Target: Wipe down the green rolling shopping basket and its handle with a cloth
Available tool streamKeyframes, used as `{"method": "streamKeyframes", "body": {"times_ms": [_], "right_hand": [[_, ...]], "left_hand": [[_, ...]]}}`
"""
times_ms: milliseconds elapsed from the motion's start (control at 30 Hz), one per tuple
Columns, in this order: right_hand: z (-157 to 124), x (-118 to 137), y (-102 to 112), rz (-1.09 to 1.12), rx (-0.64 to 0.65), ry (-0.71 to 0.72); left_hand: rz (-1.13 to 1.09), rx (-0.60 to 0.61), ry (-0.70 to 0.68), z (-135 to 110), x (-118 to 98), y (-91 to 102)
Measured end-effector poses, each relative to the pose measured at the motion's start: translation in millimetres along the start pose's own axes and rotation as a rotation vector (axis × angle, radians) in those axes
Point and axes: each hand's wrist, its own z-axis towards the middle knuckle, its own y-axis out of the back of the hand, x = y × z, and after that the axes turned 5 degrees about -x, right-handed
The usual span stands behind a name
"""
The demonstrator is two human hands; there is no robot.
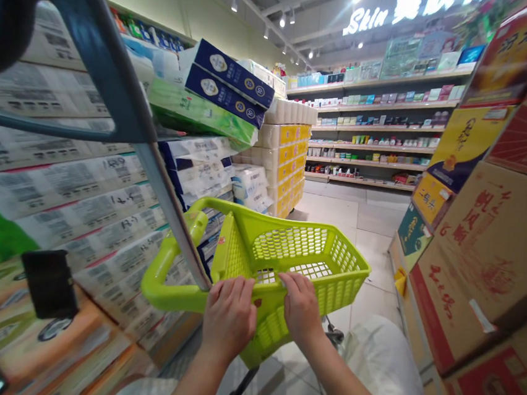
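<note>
A lime-green plastic shopping cart (328, 297) with lattice walls stands before me, its floor tiles showing through the basket's bottom. My left hand (230, 312) is closed over the near side rim, beside the lower end of a slanting metal pole. A little to the right, my right hand (300, 303) curls over the same rim, thumb toward the basket. The cart's thick green push handle (163, 275) lies left of my hands. A dark grey loop handle (88, 31) tops the metal pole (165, 194) at the upper left.
Stacked tissue packs (118, 202) line the left side, with blue boxes (230, 82) on top. Cardboard cartons (490, 263) are piled along the right. A tiled aisle (337, 208) leads to shelves (373, 127) of small products. A black flat object (50, 282) is at lower left.
</note>
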Motion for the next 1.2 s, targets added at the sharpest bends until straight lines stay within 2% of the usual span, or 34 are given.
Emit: {"method": "streamKeyframes", "body": {"times_ms": [67, 267, 333, 400, 467, 533, 600, 733, 800, 867, 967, 1067, 1133, 1200], "right_hand": [[-1, 0, -1, -0.026, -0.012, -0.029], [3, 35, -19, 0.045, 0.040, 0.020], [3, 27, -17, 0.031, 0.045, 0.039], [0, 8, -9, -0.012, 0.032, 0.036], [-3, -12, -2, -0.063, 0.006, 0.008], [-5, -21, 1, -0.096, -0.015, -0.029], [-4, -14, -4, -0.092, -0.016, -0.051], [0, 19, -21, -0.019, 0.024, 0.001], [1, 23, -23, -0.011, 0.046, 0.031], [-2, 10, -17, -0.043, 0.046, 0.039], [-8, -22, -1, -0.132, 0.009, 0.009], [-12, -40, 8, -0.181, -0.011, -0.041], [-11, -34, 5, -0.176, -0.007, -0.056], [-10, -20, -4, -0.157, 0.004, -0.054]], "left_hand": [[0.001, -0.004, 0.009, 1, 0, -0.1], [0.006, 0.005, -0.013, 1, 6, 2.2], [0.003, 0.005, -0.024, 1, 10, 3.2], [-0.001, 0.004, -0.023, 2, 13, 4.3], [-0.001, 0.007, -0.009, 3, 14, 5.4], [0.003, 0.016, 0.009, 5, 14, 6.4], [0.006, 0.024, 0.020, 6, 14, 7.2], [0.009, 0.021, 0.003, 5, 17, 7.2], [0.008, 0.014, -0.013, 4, 23, 7.0], [0.005, 0.011, -0.020, 3, 28, 7.2], [0.016, 0.011, 0.014, 3, 32, 7.9], [0.051, -0.032, 0.066, 2, 21, 5.7], [0.045, -0.032, 0.041, 2, 6, 0.1], [-0.003, 0.044, -0.018, 1, -10, -8.6]]}}
